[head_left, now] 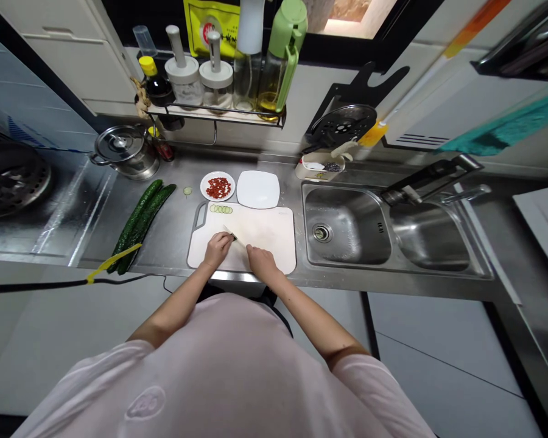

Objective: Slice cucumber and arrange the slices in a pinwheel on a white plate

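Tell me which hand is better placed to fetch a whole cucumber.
Probably the left hand: the whole cucumbers lie on its side of the cutting board; the right hand is farther away.

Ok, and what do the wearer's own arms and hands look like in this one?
Both the left hand and right hand are ungloved, and the forearms are uncovered. The short, loose sleeves belong to a pale pinkish shirt with a rounded emblem; its lettering is unreadable.
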The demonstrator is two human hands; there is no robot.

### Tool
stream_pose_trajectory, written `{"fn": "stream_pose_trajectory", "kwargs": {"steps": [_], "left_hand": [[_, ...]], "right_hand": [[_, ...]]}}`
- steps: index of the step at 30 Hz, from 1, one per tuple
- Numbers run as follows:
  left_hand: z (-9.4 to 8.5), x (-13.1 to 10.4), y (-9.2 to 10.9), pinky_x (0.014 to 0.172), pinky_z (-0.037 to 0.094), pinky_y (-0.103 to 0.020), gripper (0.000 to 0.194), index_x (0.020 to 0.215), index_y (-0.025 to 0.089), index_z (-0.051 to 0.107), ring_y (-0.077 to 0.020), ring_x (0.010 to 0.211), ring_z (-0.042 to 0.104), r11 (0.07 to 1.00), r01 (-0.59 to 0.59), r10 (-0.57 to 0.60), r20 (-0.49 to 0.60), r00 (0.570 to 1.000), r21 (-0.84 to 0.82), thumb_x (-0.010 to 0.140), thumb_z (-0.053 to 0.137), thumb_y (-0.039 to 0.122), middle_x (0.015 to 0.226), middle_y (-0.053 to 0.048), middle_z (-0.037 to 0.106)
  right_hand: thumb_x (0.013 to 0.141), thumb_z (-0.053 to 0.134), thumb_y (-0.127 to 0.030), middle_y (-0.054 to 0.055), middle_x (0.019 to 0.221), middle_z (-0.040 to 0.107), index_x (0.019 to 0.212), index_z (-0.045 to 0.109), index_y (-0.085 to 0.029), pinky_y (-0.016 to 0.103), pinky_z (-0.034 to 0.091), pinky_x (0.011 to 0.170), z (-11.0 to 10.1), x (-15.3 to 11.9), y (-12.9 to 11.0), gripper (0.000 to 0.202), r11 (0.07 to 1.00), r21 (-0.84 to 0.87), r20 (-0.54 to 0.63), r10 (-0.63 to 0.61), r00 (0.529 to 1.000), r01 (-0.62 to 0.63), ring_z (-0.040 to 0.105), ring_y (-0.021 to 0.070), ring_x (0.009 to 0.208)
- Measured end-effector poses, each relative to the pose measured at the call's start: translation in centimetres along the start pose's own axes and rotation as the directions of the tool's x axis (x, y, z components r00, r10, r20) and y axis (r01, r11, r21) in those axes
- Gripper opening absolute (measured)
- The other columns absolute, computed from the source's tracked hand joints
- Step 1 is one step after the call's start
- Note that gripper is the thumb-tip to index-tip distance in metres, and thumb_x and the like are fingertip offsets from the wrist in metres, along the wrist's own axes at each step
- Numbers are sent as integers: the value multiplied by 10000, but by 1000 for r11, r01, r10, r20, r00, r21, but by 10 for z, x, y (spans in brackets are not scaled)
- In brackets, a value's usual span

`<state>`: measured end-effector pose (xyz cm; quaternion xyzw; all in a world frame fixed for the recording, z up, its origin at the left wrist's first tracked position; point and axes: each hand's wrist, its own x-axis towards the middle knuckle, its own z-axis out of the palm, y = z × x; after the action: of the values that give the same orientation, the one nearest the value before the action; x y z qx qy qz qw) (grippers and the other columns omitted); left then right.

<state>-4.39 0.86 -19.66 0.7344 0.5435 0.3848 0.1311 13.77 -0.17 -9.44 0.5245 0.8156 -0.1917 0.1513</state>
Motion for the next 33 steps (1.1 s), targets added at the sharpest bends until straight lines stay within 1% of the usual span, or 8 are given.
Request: {"fn": "stream_pose_trajectory", "kwargs": {"steps": [7,11,17,25,33], "left_hand": [[0,2,-1,811,483,-330,191,882,198,652,-169,894,578,1000,5,-5,0,1000,-12,903,469,249,905,-66,631],[0,2,-1,810,481,-325,188,880,196,649,-164,888,570,1000,5,-5,5,1000,-10,903,468,244,915,-65,632],[1,1,-3,826,479,-326,180,890,199,647,-163,900,569,1000,5,-5,4,1000,-22,900,469,229,931,-61,634],[0,2,-1,818,484,-330,188,885,200,648,-164,893,574,1000,7,-7,8,1000,-25,901,463,232,921,-63,635],[-2,2,0,820,486,-332,191,881,205,646,-164,894,582,999,19,-19,9,1000,-35,903,459,241,919,-61,640]], "right_hand": [[913,298,-70,132,1004,652,1098,466,-159,310,455,763,-5,4,-4,265,1000,-18,20,4,1000,-3,637,215,937],[912,300,-77,123,999,659,1093,474,-159,294,455,771,-4,8,-5,264,1000,-18,-1,3,1000,-3,638,204,936],[911,296,-79,120,969,666,1079,485,-152,297,461,749,-1,15,-7,263,1000,-14,-35,-17,999,16,644,215,919],[927,267,-90,119,970,668,1100,476,-151,301,467,752,-6,23,-14,278,1000,-3,-56,-25,998,24,643,213,931],[907,304,-67,126,1004,661,1095,472,-155,297,457,785,-5,18,-10,267,1000,16,4,-6,1000,6,635,208,958]]}}
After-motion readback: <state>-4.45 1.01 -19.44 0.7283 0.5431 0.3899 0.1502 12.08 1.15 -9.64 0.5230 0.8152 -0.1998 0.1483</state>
